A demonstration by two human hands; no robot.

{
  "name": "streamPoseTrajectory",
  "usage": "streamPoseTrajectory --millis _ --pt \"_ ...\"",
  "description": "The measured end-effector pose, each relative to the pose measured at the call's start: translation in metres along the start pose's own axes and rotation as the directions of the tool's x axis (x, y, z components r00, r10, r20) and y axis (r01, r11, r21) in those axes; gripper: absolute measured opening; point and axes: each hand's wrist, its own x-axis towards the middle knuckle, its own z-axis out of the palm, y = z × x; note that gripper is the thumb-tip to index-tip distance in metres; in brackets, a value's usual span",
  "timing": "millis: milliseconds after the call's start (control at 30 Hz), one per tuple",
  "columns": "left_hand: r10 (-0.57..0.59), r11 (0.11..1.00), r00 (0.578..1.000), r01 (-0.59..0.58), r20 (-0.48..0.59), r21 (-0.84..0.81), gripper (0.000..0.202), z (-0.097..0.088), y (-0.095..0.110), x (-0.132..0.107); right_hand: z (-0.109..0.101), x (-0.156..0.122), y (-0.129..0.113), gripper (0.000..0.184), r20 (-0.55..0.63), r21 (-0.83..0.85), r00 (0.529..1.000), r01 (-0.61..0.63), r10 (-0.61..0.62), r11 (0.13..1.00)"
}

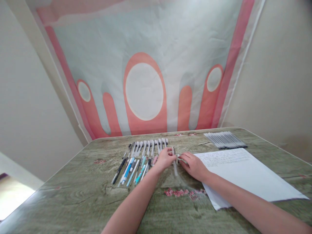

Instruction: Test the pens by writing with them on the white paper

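At the near edge of the table [73, 195], at 6 o'clock, only my two forearms cross the green wood-grain cover. The surface between and beside them is bare except for a pink flower print [182, 192], so there is open room at 7 and 8 o'clock all the way out to the rounded left edge.

Toward 12 o'clock my hands meet. My left hand [165, 159] curls its fingers over the upper part of a clear pen [175, 168]. My right hand [193, 164] closes its fingertips on the same pen from the 3 o'clock side. The exact spot they pinch is too small to make out. The pen's lower end points back toward me and rests low over the table, between my wrists.

At 2 o'clock a sheet of paper [243, 175] lies flat under my right forearm, with faint writing along its far edge. Its near corner reaches back toward 5 o'clock.

Just left of my left hand, at 10 o'clock, a row of coloured pens [131, 169] lies fanned out side by side. Beyond it, at 11 o'clock, a row of white pens [148, 146] sits close to the far edge.

At 1 o'clock, just beyond the paper, a tight bundle of grey pens [225, 139] lies near the back right corner.

Past the far edge hangs a pink and pale blue cloth [146, 65].
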Motion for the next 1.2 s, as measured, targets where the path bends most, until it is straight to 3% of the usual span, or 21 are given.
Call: streamPoseTrajectory --millis 133,267,400,500,600,700,800,1000,1200 --pt "0.059 0.92 0.997 -0.07 -0.042 -0.386 0.022 0.006 -0.003 0.006 -0.002 0.0 -0.005 0.02 0.056 0.166 0.991 -0.126 0.119 0.978" --pt "0.07 0.854 0.996 -0.087 -0.052 -0.512 0.026 0.008 -0.006 0.008 -0.004 0.003 -0.008 0.022 0.121 0.352 0.973 -0.228 0.198 0.908" --pt "0.077 0.809 0.996 -0.088 -0.045 -0.581 0.034 0.008 -0.009 0.01 -0.004 0.005 -0.004 0.022 0.114 0.42 0.955 -0.295 0.273 0.858" --pt "0.016 0.754 0.985 -0.125 -0.172 -0.645 0.036 0.003 -0.014 0.017 -0.003 0.004 0.001 0.022 0.076 0.415 0.949 -0.31 0.307 0.855" --pt "-0.047 0.649 0.922 -0.265 -0.385 -0.713 0.028 -0.006 -0.023 0.027 -0.001 0.003 0.003 0.022 0.034 0.39 0.947 -0.306 0.319 0.869" --pt "-0.116 0.566 0.841 -0.381 -0.529 -0.731 0.02 -0.016 -0.031 0.035 -0.001 0.002 0.003 0.022 0.001 0.353 0.952 -0.287 0.307 0.89" --pt "-0.165 0.551 0.793 -0.419 -0.587 -0.722 0.016 -0.022 -0.037 0.038 -0.002 0.001 0.003 0.023 -0.026 0.32 0.956 -0.269 0.292 0.908" --pt "-0.18 0.567 0.767 -0.431 -0.616 -0.702 0.013 -0.025 -0.043 0.04 -0.002 0.001 0.005 0.023 -0.03 0.264 0.962 -0.256 0.273 0.93" --pt "-0.192 0.572 0.77 -0.416 -0.608 -0.707 0.015 -0.025 -0.048 0.044 -0.001 0.001 0.005 0.024 -0.046 0.246 0.97 -0.221 0.239 0.944"
